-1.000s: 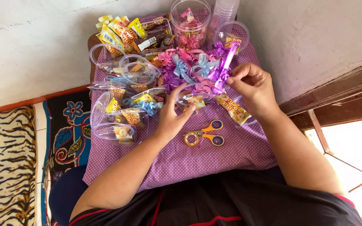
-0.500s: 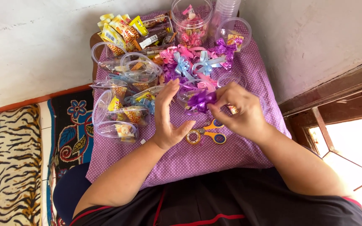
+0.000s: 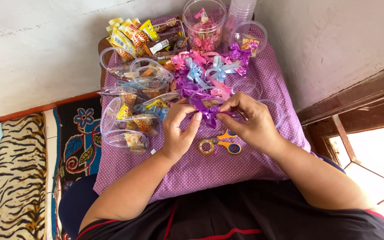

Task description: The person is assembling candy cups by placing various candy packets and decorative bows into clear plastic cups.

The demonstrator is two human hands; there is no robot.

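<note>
Purple dotted cloth (image 3: 227, 171) fills frame centre. Clear lidded cups (image 3: 127, 126) stacked left of centre. At centre, left hand (image 3: 178, 131) and right hand (image 3: 250, 122) both pinch purple ribbon bow (image 3: 209, 112), fingers closed. Scissors (image 3: 221, 144) just below.

The purple ribbon bow (image 3: 209, 113) pinched between the left hand (image 3: 179, 130) and right hand (image 3: 250, 122) looks like glossy plastic ribbon, as do the pink, blue and violet bows (image 3: 205, 71) piled just behind it. Under it lies a matt purple cloth (image 3: 227, 171) with white dots, and left of it sit clear, shiny plastic containers (image 3: 125, 129). The scissors (image 3: 221, 144) just below the bow have smooth plastic handles in yellow and blue.
</note>
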